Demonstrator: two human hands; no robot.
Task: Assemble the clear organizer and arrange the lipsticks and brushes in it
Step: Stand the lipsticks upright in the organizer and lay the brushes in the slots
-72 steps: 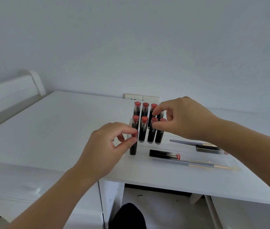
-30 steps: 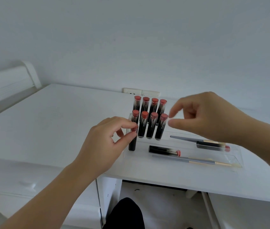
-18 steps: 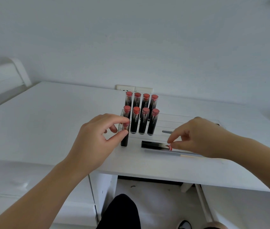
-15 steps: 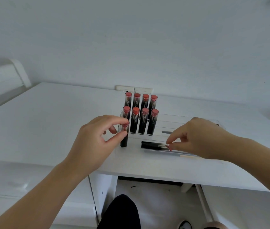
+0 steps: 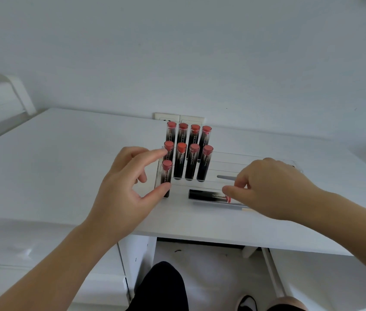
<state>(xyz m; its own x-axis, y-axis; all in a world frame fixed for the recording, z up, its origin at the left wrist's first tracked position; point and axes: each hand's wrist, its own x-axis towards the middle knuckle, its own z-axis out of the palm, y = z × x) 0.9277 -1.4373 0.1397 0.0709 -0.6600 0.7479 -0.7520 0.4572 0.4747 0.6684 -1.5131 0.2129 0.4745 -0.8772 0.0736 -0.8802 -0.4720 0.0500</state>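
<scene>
Clear acrylic forms the stepped organizer that we see on the white desk, near its front edge. Nine lipsticks stand upright in it: four in the back row, four in the middle row, and one front lipstick alone at the organizer's 9 o'clock corner. Our left hand is loosely spread, its thumb tip touching the lower part of that front lipstick and its forefinger reaching toward the red cap of the leftmost middle-row tube; whether it truly grips, we cannot tell. Toward 3 o'clock from it, another lipstick lies flat in the front tray, red end pointing right. Our right hand comes in from 4 o'clock, thumb and forefinger pinching that red end. Just in front of the lying tube rests a long brush, its pale handle end showing under the hand. A second brush lies one step farther back, mostly hidden by the fingers. Wall sockets sit at 12 o'clock behind the rows.
</scene>
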